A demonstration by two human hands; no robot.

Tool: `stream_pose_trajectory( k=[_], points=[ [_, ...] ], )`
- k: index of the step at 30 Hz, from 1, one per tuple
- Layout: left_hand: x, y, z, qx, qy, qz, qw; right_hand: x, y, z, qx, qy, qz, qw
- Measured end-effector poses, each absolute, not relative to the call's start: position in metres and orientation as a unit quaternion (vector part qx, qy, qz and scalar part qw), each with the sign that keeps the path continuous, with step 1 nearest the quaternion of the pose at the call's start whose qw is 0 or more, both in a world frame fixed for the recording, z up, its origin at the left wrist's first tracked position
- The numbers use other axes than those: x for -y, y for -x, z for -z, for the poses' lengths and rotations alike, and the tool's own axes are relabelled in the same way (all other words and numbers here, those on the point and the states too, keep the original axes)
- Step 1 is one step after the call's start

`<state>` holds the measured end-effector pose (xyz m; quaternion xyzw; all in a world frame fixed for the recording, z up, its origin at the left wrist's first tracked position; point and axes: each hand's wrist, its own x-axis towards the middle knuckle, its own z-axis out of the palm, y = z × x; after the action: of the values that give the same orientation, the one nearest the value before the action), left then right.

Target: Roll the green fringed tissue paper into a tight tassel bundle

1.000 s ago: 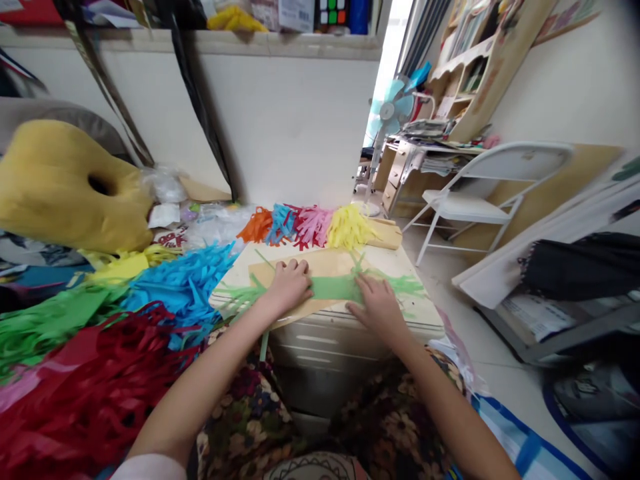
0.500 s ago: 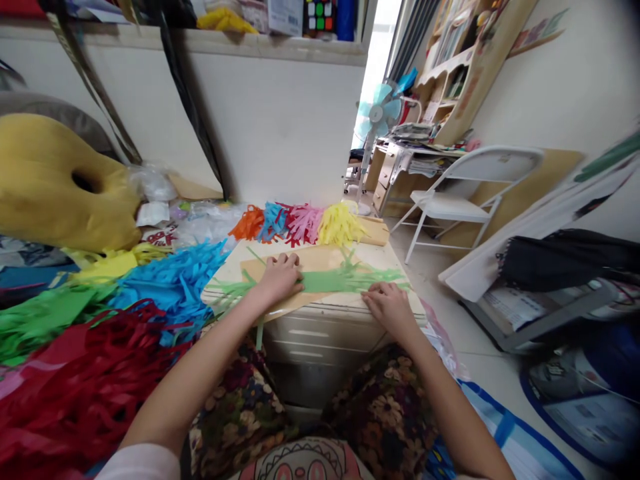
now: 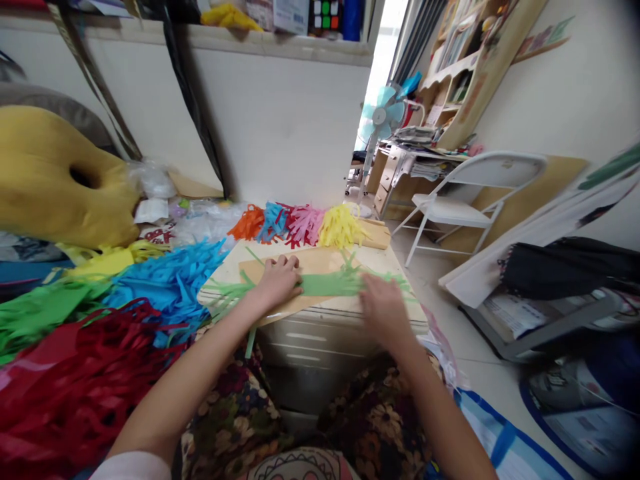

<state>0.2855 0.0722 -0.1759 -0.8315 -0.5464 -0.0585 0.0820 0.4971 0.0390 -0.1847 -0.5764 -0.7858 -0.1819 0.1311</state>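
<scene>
A green paper strip (image 3: 327, 284) with fringed ends lies across a tan sheet (image 3: 260, 268) on a small pale table (image 3: 227, 267). My left hand (image 3: 279, 281) rests on the left part of the strip, fingers bent and slightly apart, pressing down from above. Over the strip's right fringe is my right hand (image 3: 386, 307), smeared by motion, so its fingers do not show clearly. Green fringe spreads out past both hands, and one thin piece hangs over the near edge. Tassels in orange (image 3: 249, 223), blue, pink and yellow (image 3: 341, 227) sit in a row along the far edge.
Piles of red (image 3: 95, 387), blue (image 3: 167, 283), green (image 3: 55, 310) and yellow fringed paper lie at my left, near a yellow cushion (image 3: 45, 180). A white folding chair (image 3: 457, 212) and a fan (image 3: 380, 117) stand beyond at the right. A white wall rises behind the table.
My right hand has shifted slightly left and inward over the strip's right fringe and is now blurred. My left hand stays in place on the strip.
</scene>
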Motion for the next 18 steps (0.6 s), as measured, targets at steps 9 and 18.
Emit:
stream_pose_trajectory(
  k=[9, 18],
  points=[
    [-0.068, -0.284, 0.176, 0.548, 0.823, 0.078, 0.128, -0.054, -0.442, 0.203, 0.877, 0.474, 0.071, 0.039],
    [-0.054, -0.321, 0.199, 0.434, 0.881, 0.110, 0.155, -0.052, -0.465, 0.208, 0.876, 0.467, 0.108, 0.048]
  ],
)
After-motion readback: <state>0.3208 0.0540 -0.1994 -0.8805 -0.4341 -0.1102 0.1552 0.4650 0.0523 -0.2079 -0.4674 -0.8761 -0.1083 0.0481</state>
